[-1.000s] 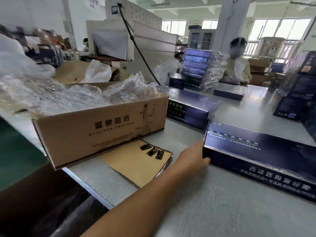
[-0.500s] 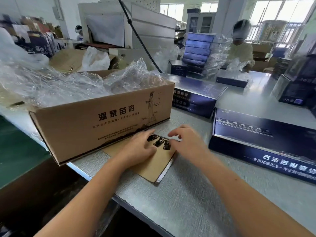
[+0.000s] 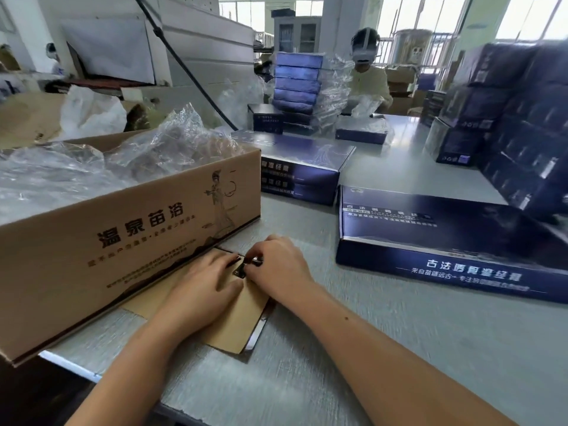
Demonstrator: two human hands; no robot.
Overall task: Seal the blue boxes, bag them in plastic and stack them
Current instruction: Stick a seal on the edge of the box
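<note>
Hands together on a brown card (image 3: 233,330) at the near table (image 3: 399,348) edge. Left hand (image 3: 203,287) lies on the card, fingers straight and close together, tips at the small dark stickers (image 3: 241,270). Right hand (image 3: 276,269) has its fingers curled and pinches one of the stickers. Card is tucked partly under a carton (image 3: 123,241) full of clear plastic bags (image 3: 92,167).

Blue box (image 3: 445,229) lies flat on the table right of the hands, apart from them, lid down. Two more boxes (image 3: 301,167) are stacked just behind the carton's far corner. Wrapped stack (image 3: 296,84) stands at the far end beside a seated person (image 3: 367,81). Dark boxes are piled high (image 3: 522,118) at far right.
</note>
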